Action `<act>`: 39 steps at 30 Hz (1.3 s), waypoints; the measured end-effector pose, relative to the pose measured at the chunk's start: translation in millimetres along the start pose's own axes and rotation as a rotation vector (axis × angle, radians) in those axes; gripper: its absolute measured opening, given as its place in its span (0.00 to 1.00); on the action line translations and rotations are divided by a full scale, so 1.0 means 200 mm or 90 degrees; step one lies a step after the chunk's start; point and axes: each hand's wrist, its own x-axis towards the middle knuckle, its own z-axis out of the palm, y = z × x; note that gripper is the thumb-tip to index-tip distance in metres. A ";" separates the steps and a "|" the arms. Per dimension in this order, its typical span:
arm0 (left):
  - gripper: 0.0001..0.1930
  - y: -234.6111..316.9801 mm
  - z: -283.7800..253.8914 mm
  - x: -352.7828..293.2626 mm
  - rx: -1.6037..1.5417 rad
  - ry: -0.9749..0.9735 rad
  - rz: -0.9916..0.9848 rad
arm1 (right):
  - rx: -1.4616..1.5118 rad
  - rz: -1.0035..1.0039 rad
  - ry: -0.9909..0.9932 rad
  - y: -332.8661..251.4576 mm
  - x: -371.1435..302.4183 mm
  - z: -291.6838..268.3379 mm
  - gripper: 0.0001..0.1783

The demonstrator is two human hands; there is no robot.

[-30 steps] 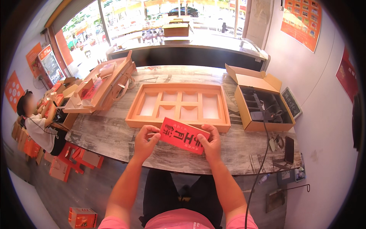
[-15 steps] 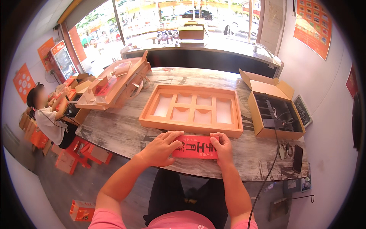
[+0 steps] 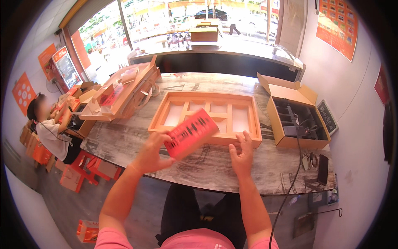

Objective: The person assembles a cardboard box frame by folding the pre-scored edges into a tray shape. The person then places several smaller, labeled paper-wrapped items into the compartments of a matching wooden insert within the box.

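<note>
A small red cardboard box (image 3: 194, 133) with dark lettering is tilted, its right end raised over the front of an orange compartment tray (image 3: 253, 140). My left hand (image 3: 151, 156) grips the box at its left end, thumb below and fingers above. To the right, my right hand (image 3: 242, 152) is open and holds nothing, its fingertips close to the tray's front wall. The tray lies flat on the table, with several pale-floored compartments. Part of its front left is hidden behind the red box.
An opened brown carton (image 3: 300, 143) with black gear stands right of the tray; a cable runs from it toward me. Keys (image 3: 306, 161) and a black phone (image 3: 323, 169) lie nearer. At the left, a large orange lid (image 3: 124, 93) holds packaging. A person (image 3: 52, 133) sits beyond it.
My right hand has let go of the red box and opened. My left hand has moved left, tilting the box so its right end rises toward the tray.
</note>
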 end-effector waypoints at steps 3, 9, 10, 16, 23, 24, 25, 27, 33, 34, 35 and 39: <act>0.27 -0.11 -0.06 0.05 0.000 0.074 -0.089 | -0.212 -0.083 -0.051 0.03 -0.01 0.02 0.31; 0.30 -0.39 -0.05 0.21 0.196 0.095 -0.208 | -0.193 -0.071 -0.088 -0.01 0.00 0.02 0.32; 0.30 -0.41 -0.03 0.24 0.215 0.080 -0.237 | -0.194 -0.072 -0.090 -0.01 0.00 0.02 0.32; 0.31 -0.51 0.10 0.34 0.250 0.003 -0.327 | -0.220 -0.102 -0.084 -0.01 0.00 0.00 0.32; 0.32 -0.57 0.22 0.40 0.270 -0.001 -0.336 | -0.193 -0.104 -0.088 -0.03 -0.01 0.00 0.33; 0.32 -0.59 0.23 0.41 0.265 0.008 -0.334 | -0.192 -0.109 -0.088 -0.04 -0.01 0.00 0.33; 0.32 -0.61 0.25 0.41 0.255 0.032 -0.330 | -0.191 -0.114 -0.087 -0.04 -0.01 0.00 0.33; 0.31 -0.64 0.29 0.40 0.234 0.080 -0.323 | -0.192 -0.129 -0.084 -0.05 0.00 0.00 0.33; 0.27 -0.72 0.37 0.38 0.226 0.128 -0.315 | -0.189 -0.121 -0.100 -0.05 0.00 0.00 0.33; 0.27 -0.67 0.37 0.40 0.203 0.118 -0.336 | -0.186 -0.108 -0.099 -0.04 -0.01 -0.01 0.33; 0.27 -0.66 0.37 0.40 0.197 0.117 -0.343 | -0.183 -0.095 -0.098 -0.04 -0.01 -0.01 0.33; 0.26 -0.66 0.35 0.39 0.194 0.123 -0.356 | -0.173 -0.096 -0.104 -0.04 -0.01 0.00 0.33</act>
